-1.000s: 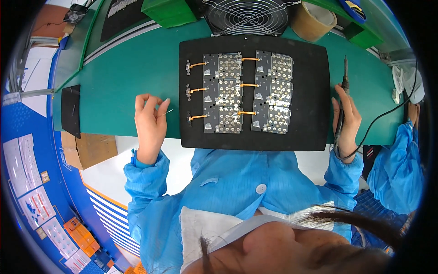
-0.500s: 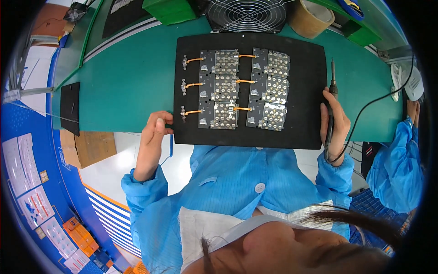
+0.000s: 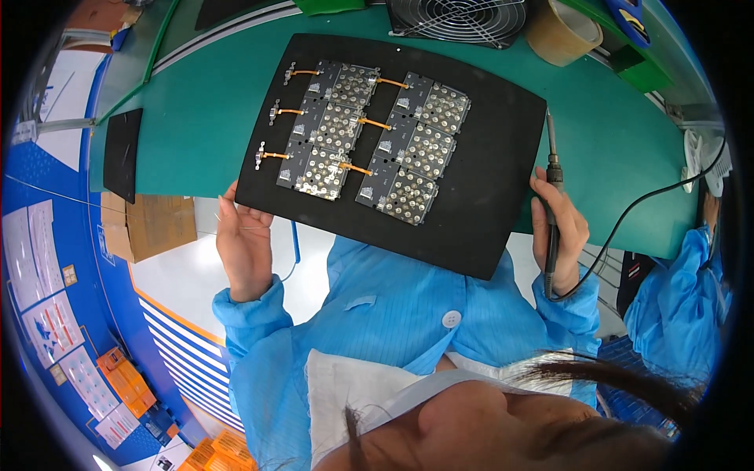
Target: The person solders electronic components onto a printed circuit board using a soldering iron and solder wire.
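The black mat (image 3: 463,235) has swung clockwise, its near edge overhanging the bench's (image 3: 184,157) front edge. Six circuit boards (image 3: 428,149) lie on it. The left hand (image 3: 245,255), fingers curled round thin wire (image 3: 253,228), meets the mat's near left corner; the right hand (image 3: 564,228) grips a soldering iron (image 3: 554,174) beside its right edge. Angling the mat seems the step; next calls for steadying it.

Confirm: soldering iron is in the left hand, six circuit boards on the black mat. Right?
Wrong side: the head view shows the soldering iron in the right hand. The rest stands: six circuit boards on the black mat.
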Tool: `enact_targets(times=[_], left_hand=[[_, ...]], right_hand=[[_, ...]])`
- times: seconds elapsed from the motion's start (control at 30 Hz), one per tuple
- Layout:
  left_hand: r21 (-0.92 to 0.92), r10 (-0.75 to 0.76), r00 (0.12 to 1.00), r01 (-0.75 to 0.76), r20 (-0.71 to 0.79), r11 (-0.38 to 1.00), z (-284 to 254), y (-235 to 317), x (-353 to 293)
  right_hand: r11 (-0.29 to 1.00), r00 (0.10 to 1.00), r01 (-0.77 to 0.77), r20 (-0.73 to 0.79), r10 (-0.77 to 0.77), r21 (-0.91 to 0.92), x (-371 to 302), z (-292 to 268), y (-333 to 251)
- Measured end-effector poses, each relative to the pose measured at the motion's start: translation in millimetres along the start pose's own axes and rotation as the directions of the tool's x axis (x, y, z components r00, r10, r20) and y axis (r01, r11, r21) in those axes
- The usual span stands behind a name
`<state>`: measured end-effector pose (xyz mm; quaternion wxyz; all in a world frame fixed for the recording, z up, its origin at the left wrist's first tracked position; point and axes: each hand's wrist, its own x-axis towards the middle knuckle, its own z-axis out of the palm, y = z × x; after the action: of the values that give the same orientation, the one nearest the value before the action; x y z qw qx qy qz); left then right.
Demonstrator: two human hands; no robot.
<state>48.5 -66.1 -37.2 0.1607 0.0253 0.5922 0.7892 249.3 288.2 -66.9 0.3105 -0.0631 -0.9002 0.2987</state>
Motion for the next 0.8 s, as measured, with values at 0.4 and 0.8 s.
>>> enact_targets(times=[0.4,0.8], left_hand=[[-0.388,-0.125,0.991,0.098,-0.045,0.916,63,-41,-25],[-0.176,0.272,0.805,-0.417,-0.527,0.892,-64,81,56]], right_hand=[[0.986,0.999,0.049,0.002,-0.05,0.162,-6,-4,13],[0.991,1.0,-0.011,0.006,0.01,0.13,3,-7,-1]])
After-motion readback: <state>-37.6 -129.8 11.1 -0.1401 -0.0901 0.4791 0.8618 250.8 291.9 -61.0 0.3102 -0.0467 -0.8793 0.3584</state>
